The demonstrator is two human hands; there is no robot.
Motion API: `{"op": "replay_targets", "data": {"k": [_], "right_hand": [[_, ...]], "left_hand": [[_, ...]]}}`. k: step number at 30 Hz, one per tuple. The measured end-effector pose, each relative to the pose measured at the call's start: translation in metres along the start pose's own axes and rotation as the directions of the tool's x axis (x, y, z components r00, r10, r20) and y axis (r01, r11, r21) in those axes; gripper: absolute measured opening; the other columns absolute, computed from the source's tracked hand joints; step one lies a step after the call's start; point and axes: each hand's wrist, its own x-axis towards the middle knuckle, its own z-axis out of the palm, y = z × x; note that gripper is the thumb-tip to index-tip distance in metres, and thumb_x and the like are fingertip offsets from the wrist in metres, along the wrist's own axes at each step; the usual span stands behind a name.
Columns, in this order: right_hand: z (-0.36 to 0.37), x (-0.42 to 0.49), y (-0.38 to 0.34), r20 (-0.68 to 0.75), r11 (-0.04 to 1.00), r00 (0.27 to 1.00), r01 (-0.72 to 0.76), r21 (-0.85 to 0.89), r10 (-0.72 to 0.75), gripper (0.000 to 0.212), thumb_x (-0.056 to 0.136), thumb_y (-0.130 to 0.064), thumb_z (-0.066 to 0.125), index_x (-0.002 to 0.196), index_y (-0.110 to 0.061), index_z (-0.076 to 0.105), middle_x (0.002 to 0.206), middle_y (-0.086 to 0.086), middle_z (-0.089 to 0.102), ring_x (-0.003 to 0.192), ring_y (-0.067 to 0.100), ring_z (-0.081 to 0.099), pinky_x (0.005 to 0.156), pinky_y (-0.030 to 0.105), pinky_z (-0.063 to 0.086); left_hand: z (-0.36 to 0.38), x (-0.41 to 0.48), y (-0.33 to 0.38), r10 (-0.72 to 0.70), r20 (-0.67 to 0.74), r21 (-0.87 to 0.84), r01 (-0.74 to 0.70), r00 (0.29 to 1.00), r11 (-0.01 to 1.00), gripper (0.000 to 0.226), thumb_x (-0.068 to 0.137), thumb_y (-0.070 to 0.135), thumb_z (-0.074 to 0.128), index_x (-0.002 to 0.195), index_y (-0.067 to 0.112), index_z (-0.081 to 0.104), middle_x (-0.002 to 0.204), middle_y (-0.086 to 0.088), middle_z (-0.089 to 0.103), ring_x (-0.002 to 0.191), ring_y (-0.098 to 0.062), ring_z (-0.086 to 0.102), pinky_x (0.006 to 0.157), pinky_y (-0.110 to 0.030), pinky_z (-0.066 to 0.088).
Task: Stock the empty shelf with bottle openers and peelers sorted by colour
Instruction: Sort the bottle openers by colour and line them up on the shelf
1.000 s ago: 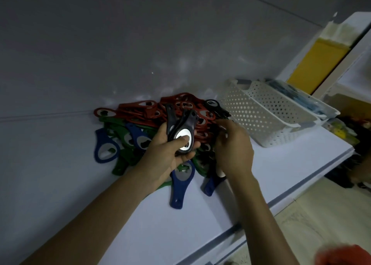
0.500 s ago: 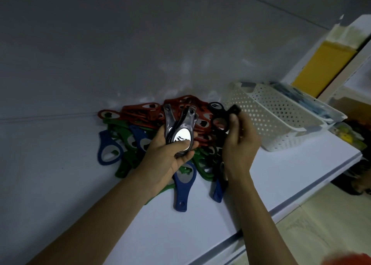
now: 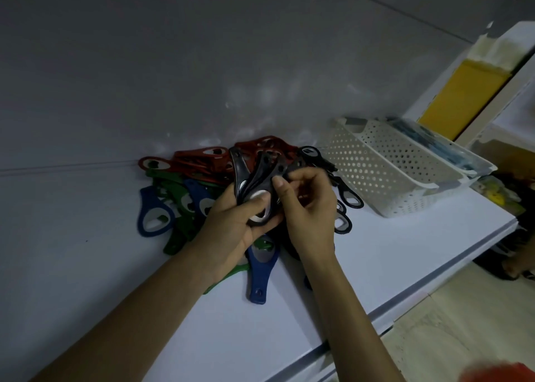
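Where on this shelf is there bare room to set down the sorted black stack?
Bare shelf lies left of the outermost blue opener, and again in front of the white basket, right of the right hand. A narrower strip runs between the forearms. The opener pile crowds the back centre.

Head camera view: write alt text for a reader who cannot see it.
A person's left hand grips a fanned bundle of black bottle openers while the right hand pinches the bundle's edge. Beneath them, a pile of red, green and blue openers lies on a white shelf, with a white perforated basket to the right.
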Motion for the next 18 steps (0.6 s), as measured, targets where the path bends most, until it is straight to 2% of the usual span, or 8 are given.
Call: {"op": "replay_targets", "data": {"k": [3,5,8,12,14,16,18], "right_hand": [[0.000,0.000,0.000,-0.054,0.995,0.996,-0.071,0.077,0.075,0.030,0.080,-0.019,0.075,0.103,-0.019,0.055,0.087,-0.013,0.061,0.074,-0.001,0.059,0.069,0.015,0.047],[0.001,0.000,0.000,0.016,0.993,0.998,-0.068,0.098,0.067,0.027,0.087,-0.015,0.067,0.109,-0.026,0.057,0.096,-0.014,0.067,0.087,-0.003,0.064,0.075,0.014,0.049],[0.001,-0.003,-0.001,0.121,0.996,0.993,-0.019,0.092,0.008,0.031,0.094,-0.009,0.055,0.113,-0.034,0.057,0.107,-0.001,0.069,0.102,0.013,0.065,0.088,0.032,0.052],[0.002,-0.004,-0.002,0.144,0.996,0.990,-0.013,0.092,0.000,0.028,0.092,-0.022,0.052,0.114,-0.038,0.057,0.096,0.002,0.070,0.092,0.021,0.067,0.083,0.045,0.055],[0.003,-0.005,-0.006,0.169,0.995,0.985,-0.002,0.097,-0.014,0.030,0.090,-0.031,0.054,0.121,-0.030,0.057,0.096,0.001,0.069,0.091,0.018,0.067,0.078,0.035,0.055],[0.004,-0.003,-0.012,0.202,0.990,0.979,-0.016,0.142,-0.013,0.033,0.083,-0.038,0.063,0.115,-0.034,0.059,0.099,-0.007,0.070,0.095,0.010,0.067,0.076,0.022,0.053],[0.002,0.002,-0.020,0.202,0.980,0.979,-0.047,0.192,0.007,0.034,0.077,-0.035,0.071,0.109,-0.036,0.061,0.099,-0.005,0.071,0.095,0.011,0.068,0.077,0.022,0.053]], "left_hand": [[-0.001,-0.001,0.000,0.010,0.008,0.013,-0.010,1.000,1.000,0.036,0.090,-0.003,0.049,0.122,0.012,0.057,0.115,-0.008,0.068,0.107,-0.021,0.064,0.082,-0.032,0.056],[-0.001,-0.001,-0.001,0.017,0.008,0.038,-0.018,1.000,0.999,0.035,0.090,-0.003,0.050,0.120,0.011,0.058,0.113,-0.011,0.068,0.106,-0.022,0.065,0.081,-0.031,0.056],[0.000,0.000,-0.004,0.064,-0.015,0.151,-0.061,0.998,0.987,0.035,0.090,-0.004,0.052,0.117,0.017,0.060,0.109,-0.007,0.070,0.103,-0.019,0.066,0.081,-0.031,0.056],[0.001,-0.002,-0.007,0.202,-0.031,0.346,-0.179,0.979,0.921,0.039,0.088,-0.001,0.058,0.114,0.028,0.059,0.103,0.001,0.070,0.101,-0.016,0.067,0.078,-0.029,0.056],[0.002,-0.002,-0.007,0.269,0.008,0.454,-0.243,0.963,0.857,0.042,0.088,0.001,0.058,0.114,0.034,0.056,0.105,0.006,0.069,0.102,-0.010,0.065,0.080,-0.025,0.055],[0.006,-0.004,-0.004,0.294,0.059,0.537,-0.278,0.954,0.796,0.044,0.089,0.000,0.057,0.116,0.034,0.053,0.106,0.010,0.068,0.102,-0.002,0.063,0.082,-0.020,0.053],[0.010,-0.005,0.002,0.316,0.119,0.637,-0.316,0.941,0.703,0.045,0.088,-0.002,0.055,0.120,0.030,0.050,0.106,0.013,0.065,0.102,0.004,0.060,0.082,-0.013,0.050]]}}
